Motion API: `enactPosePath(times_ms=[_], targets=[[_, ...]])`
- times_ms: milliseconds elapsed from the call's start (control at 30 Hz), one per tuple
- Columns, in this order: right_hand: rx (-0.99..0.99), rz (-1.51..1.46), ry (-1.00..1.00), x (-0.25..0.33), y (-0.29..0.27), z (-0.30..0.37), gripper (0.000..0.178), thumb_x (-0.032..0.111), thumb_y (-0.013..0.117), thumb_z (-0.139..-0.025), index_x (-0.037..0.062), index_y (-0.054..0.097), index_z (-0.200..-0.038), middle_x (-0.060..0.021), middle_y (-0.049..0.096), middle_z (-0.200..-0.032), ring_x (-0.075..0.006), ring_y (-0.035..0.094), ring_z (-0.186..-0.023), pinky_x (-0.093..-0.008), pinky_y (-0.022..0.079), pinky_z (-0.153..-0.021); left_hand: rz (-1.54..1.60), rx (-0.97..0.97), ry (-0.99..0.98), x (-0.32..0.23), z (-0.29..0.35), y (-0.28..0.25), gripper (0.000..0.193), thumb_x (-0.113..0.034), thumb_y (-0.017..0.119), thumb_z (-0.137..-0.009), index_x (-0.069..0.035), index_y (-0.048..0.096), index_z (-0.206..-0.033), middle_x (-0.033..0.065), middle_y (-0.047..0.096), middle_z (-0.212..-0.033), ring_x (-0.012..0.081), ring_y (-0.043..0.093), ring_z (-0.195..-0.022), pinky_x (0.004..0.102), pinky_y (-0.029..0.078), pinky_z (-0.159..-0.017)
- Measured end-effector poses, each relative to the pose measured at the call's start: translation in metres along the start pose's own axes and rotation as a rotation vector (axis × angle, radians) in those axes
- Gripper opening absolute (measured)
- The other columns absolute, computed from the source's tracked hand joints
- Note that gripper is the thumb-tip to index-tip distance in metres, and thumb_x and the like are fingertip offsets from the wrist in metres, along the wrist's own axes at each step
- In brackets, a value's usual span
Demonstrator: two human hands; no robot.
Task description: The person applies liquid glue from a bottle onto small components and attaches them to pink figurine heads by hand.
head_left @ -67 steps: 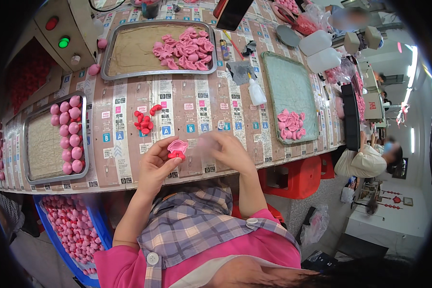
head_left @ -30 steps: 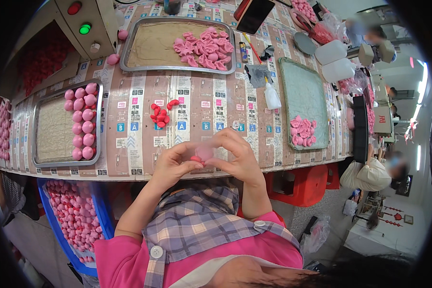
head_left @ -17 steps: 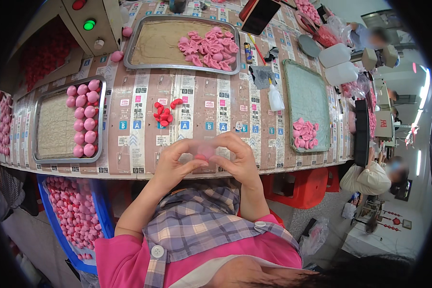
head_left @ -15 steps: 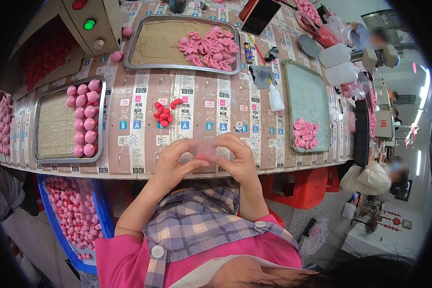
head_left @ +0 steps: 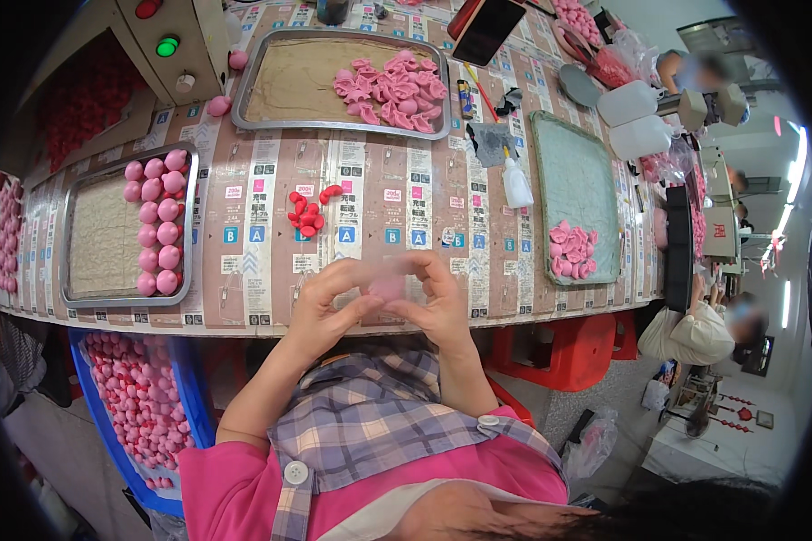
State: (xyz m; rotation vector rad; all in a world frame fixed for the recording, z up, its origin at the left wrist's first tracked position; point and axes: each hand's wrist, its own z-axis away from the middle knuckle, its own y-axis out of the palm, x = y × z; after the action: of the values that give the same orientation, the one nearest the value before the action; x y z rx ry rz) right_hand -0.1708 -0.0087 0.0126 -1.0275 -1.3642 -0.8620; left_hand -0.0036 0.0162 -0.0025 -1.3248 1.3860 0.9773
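Observation:
Close to the table's near edge, my left hand (head_left: 323,309) and my right hand (head_left: 438,299) meet, fingers curled. Their thumbs and fingertips pinch a small pink piece (head_left: 388,286) between them. It is blurred, so its exact shape cannot be made out. Just beyond the hands lies a small heap of glossy red pieces (head_left: 308,218). To the left, rounded pink pieces with red parts (head_left: 167,234) stand in rows along the right side of a paper-lined metal tray (head_left: 68,257).
A larger metal tray (head_left: 241,86) at the back holds a pile of pink petal-like pieces (head_left: 401,95). On the right are a green tray (head_left: 573,153) with pink pieces and a white squeeze bottle (head_left: 518,185). A blue crate (head_left: 192,383) of pink-and-red pieces stands below left; red stools (head_left: 564,356) below right.
My right hand has shifted slightly left and its fingers have turned around the pink piece. Red that showed at the fingertips is now hidden. The trays and heaps stay put.

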Motion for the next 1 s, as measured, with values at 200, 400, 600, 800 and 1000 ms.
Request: enactPosePath(times_ms=[200,400,600,800,1000], targets=[[0.126,-0.248,0.032,-0.008,0.0,-0.001,0.04,0.01,0.071,-0.066,0.0028,0.056,-0.102,-0.0081,0.053,-0.103,-0.0174,0.048,-0.1,-0.0302,0.036,-0.087,0.382,0.04,-0.077,0.013,0.006,0.0,0.031,-0.011,0.063,-0.075,-0.002,0.058,-0.104,0.0115,0.058,-0.097,0.0193,0.052,-0.091,0.0304,0.039,-0.081],[0.143,-0.522,0.126,-0.014,0.006,0.001,0.038,0.01,0.071,-0.067,0.004,0.056,-0.101,-0.0079,0.048,-0.106,-0.0178,0.045,-0.102,-0.0308,0.034,-0.088,0.43,0.051,-0.055,0.015,0.008,0.003,0.033,-0.01,0.065,-0.073,-0.002,0.058,-0.105,0.0105,0.057,-0.097,0.0186,0.05,-0.094,0.0298,0.038,-0.082],[0.15,-0.62,0.12,-0.015,0.008,0.001,0.037,0.01,0.071,-0.066,0.0061,0.056,-0.1,-0.0068,0.044,-0.107,-0.0168,0.043,-0.102,-0.0296,0.032,-0.088,0.399,0.063,-0.046,0.02,0.007,0.002,0.033,-0.012,0.067,-0.071,-0.005,0.06,-0.103,0.0103,0.054,-0.101,0.0181,0.049,-0.095,0.03,0.037,-0.083],[0.158,-0.669,0.159,-0.015,0.008,0.001,0.036,0.01,0.071,-0.066,0.0062,0.057,-0.099,-0.0065,0.043,-0.107,-0.0168,0.042,-0.103,-0.0301,0.033,-0.088,0.464,0.049,-0.048,0.023,0.006,0.006,0.031,-0.015,0.067,-0.071,-0.006,0.062,-0.1,0.0063,0.055,-0.094,0.0152,0.051,-0.089,0.0265,0.04,-0.078],[0.163,-0.659,0.139,-0.014,0.009,0.001,0.037,0.009,0.072,-0.065,0.0057,0.057,-0.099,-0.0073,0.044,-0.109,-0.0173,0.044,-0.102,-0.0302,0.035,-0.088,0.389,0.063,-0.024,0.018,0.004,0.003,0.029,-0.02,0.067,-0.073,-0.007,0.062,-0.098,0.0059,0.056,-0.091,0.0145,0.051,-0.085,0.0264,0.041,-0.075]])
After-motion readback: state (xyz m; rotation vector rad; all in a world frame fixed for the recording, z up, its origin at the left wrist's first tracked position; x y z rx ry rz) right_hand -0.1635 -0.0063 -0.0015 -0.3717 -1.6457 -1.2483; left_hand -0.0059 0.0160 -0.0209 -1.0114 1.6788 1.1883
